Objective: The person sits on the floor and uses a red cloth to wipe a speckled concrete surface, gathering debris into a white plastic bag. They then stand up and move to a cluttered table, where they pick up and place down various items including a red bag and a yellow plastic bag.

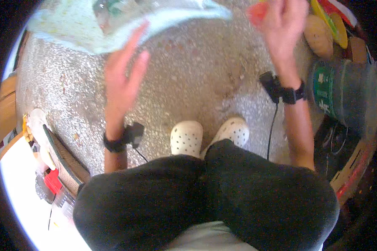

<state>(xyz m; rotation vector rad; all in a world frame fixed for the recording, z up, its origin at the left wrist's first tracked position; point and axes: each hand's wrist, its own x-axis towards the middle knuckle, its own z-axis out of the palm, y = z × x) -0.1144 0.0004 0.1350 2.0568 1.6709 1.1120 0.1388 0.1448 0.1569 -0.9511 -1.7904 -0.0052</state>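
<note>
My left hand point(124, 78) is over the speckled floor with its fingers apart and nothing in it; it is blurred. Just beyond it lies a pale blue-green sheet point(69, 31), with a clear and green plastic item point(116, 9) at its top edge. My right hand point(284, 22) is raised at the upper right, blurred, beside a red thing point(257, 14); whether the fingers hold it cannot be made out. Both wrists wear black straps with small devices and cables.
A large clear plastic water bottle point(342, 91) with a green label lies at the right, below a tan rounded thing point(319, 36). My white clogs point(187, 138) rest on the floor. Cardboard point(62, 160) and a red item point(53, 181) are at the left.
</note>
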